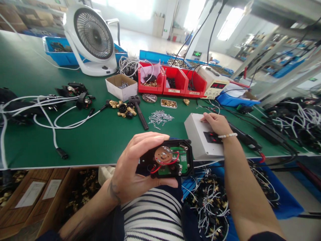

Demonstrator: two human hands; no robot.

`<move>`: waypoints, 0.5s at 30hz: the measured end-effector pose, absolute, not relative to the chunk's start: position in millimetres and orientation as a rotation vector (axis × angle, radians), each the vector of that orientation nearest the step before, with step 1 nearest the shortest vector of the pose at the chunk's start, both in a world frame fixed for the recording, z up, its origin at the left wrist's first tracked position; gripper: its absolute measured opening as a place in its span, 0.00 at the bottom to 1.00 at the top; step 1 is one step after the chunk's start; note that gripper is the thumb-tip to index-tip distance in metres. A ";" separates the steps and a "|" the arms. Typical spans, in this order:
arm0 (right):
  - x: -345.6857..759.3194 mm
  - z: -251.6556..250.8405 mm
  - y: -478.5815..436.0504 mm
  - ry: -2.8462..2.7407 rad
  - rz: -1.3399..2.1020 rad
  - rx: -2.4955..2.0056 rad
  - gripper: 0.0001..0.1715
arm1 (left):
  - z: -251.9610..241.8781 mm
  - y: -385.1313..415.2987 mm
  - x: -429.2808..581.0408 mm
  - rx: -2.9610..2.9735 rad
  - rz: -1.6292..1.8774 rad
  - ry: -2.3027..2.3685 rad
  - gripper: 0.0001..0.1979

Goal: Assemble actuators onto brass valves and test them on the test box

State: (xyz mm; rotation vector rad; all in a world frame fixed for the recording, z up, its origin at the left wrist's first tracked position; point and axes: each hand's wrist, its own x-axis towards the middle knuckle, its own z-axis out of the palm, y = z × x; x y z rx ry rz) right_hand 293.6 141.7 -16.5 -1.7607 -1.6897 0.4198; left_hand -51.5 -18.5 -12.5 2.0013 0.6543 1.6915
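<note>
My left hand (140,160) is closed around the edges of a black plastic housing (189,157), held above my lap with its open side towards me. Inside it show a green circuit board (184,160), a round copper-coloured motor (163,155) and red and black wires. On the bench's front edge stands a light grey control box (198,140) with black and red switches (212,137). My right hand (214,122) lies on top of this box, its fingers curled and pinched near the far edge. Whatever is between those fingertips is too small to make out.
A pile of metal clips (160,118), a black handle-shaped part (140,113) and brass fittings (121,108) lie mid-bench. Behind are red bins (150,88), a white fan (94,36) and a power supply (214,83). Cabled parts (45,103) lie left; a black electric screwdriver (244,137) lies right.
</note>
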 end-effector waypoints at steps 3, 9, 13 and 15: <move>292.7 -16.0 141.4 -1.687 0.415 -1.757 0.20 | -11.6 -20.3 -52.4 1.986 1.657 0.690 0.41; 292.5 -14.2 142.8 -1.688 0.431 -1.759 0.21 | -11.2 -18.4 -53.3 2.003 1.631 0.744 0.42; 289.0 -12.6 139.7 -1.684 0.430 -1.763 0.21 | -11.7 -16.5 -52.8 2.004 1.695 0.678 0.43; 286.4 -12.8 137.4 -1.682 0.426 -1.758 0.21 | -12.1 -17.8 -53.7 2.015 1.691 0.682 0.43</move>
